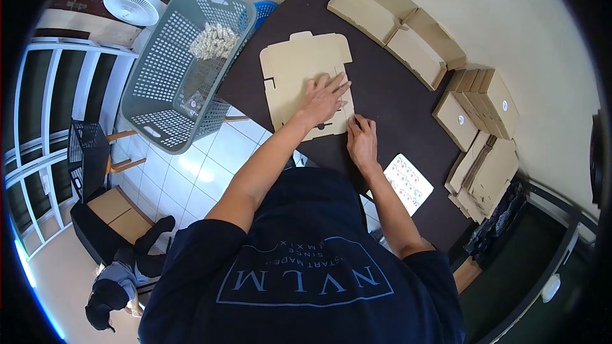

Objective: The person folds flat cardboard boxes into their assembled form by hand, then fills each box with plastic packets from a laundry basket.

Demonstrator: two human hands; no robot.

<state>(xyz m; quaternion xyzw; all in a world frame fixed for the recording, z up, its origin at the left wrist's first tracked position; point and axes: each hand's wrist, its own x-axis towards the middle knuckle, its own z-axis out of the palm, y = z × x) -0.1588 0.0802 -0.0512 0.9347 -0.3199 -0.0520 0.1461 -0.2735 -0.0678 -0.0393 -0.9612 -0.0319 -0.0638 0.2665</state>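
Observation:
A flat, unfolded brown cardboard box [290, 70] with cut slots and tabs lies on the dark table in front of me. My left hand [324, 100] rests palm down on it near its right side, fingers spread over the surface. At the near right corner of the cardboard, my right hand [362, 143] has its fingers bent and drawn together at the edge. Close to my right forearm is a white sheet of small printed stickers [408, 183].
Two open box trays [417, 44] stand along the table's far side. Folded boxes [478, 111] and stacked flat cardboard [488, 175] sit to the right. A grey-green basket [150, 57] with shredded filler stands left, near a white fan [134, 1]. Another person [121, 280] sits lower left.

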